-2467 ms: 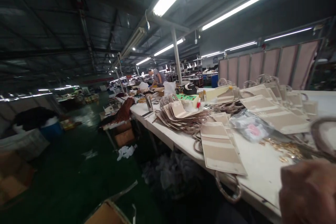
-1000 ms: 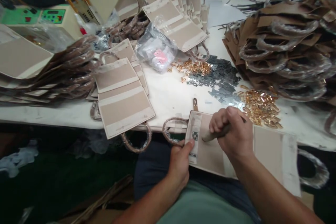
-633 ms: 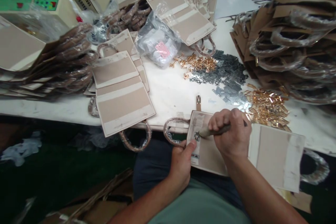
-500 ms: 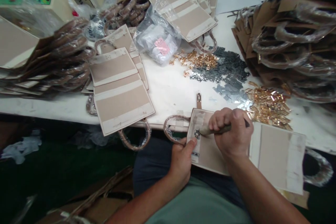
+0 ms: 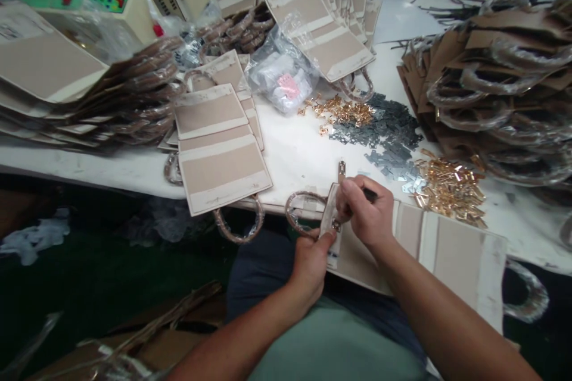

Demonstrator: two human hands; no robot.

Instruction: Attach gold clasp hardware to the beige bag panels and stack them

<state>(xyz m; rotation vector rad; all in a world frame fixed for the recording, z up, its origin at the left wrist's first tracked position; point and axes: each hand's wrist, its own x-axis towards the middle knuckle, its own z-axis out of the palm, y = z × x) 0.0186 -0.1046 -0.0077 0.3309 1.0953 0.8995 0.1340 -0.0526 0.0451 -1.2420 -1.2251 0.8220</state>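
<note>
A beige bag panel point(image 5: 364, 265) with pale glue-like strips lies across the table's front edge and my lap. My left hand point(image 5: 310, 262) grips its left edge, thumb on top beside a small metal fitting point(image 5: 336, 225). My right hand point(image 5: 369, 208) is closed around a hand tool point(image 5: 370, 194), whose dark end sticks out behind the fist. The tool's tip is hidden by my fingers, close above the fitting. A plastic-wrapped handle point(image 5: 291, 214) loops out at the panel's left, and a short brown strap point(image 5: 342, 170) with a metal piece points away from me.
Gold metal clips point(image 5: 451, 190), dark flat plates point(image 5: 395, 125) and small gold fittings point(image 5: 346, 110) lie in heaps beyond the panel. Brown bag pieces point(image 5: 496, 89) are stacked right. More panels point(image 5: 223, 166) and a wrapped pile point(image 5: 134, 89) stand left, with a machine point(image 5: 107, 3) behind.
My right hand has moved left and the tool has swung more upright, its tip now hidden by my fingers. My left hand keeps its hold. The whole view has shifted slightly.
</note>
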